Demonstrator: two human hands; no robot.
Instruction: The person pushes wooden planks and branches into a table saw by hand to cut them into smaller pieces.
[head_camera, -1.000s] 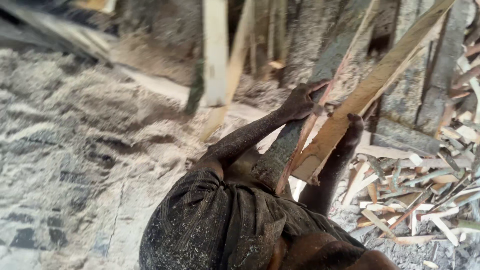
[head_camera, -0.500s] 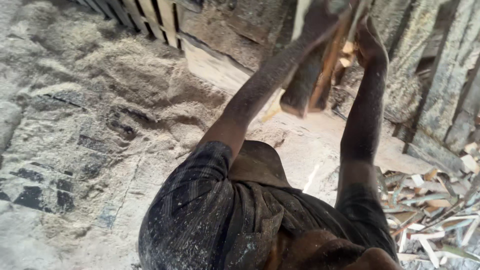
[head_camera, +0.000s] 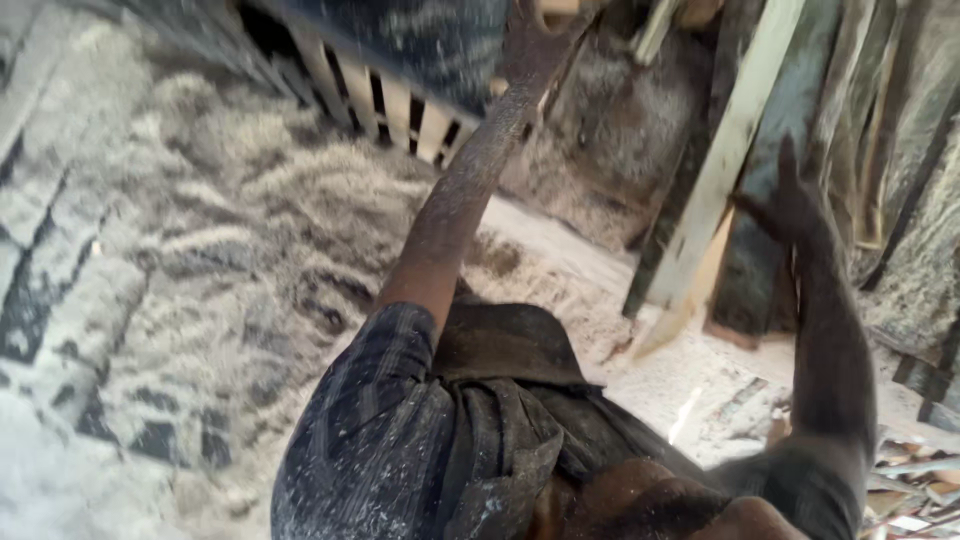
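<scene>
**Plank stack leaning at wall: risk of slip and fall**

Plank (head_camera: 722, 160), pale and long, leans steeply against the dark boards (head_camera: 770, 230) at the wall, its pointed lower end resting on the dusty floor (head_camera: 180, 300). It stands among other upright lengths, and which of them bear on it cannot be made out.

Right hand (head_camera: 785, 205) is raised just beside the plank, fingers spread, thumb up. It appears close to or lightly against the dark boards behind; no closed grip shows. Left hand (head_camera: 530, 40) reaches high toward the top edge of the view, near a pale piece there. It is blurred and partly cut off, so I cannot tell whether it is spread or clamped on anything.

Hazards, as judged:

- The plank's foot sits on loose sawdust. With no firm hold on it, the foot could skid outward and the plank drop toward the person's legs.
- Neighbouring boards lean at similar angles. Disturbing one may release the others together.
- Both arms are up and extended, leaving the head and shoulders beneath the leaning timber.
- Bare hands on rough sawn edges invite splinters or a pinch between lengths.
- Offcuts (head_camera: 920, 480) lie scattered at lower right, and the slatted frame (head_camera: 400, 105) stands behind; either could trip a hurried step back.
</scene>
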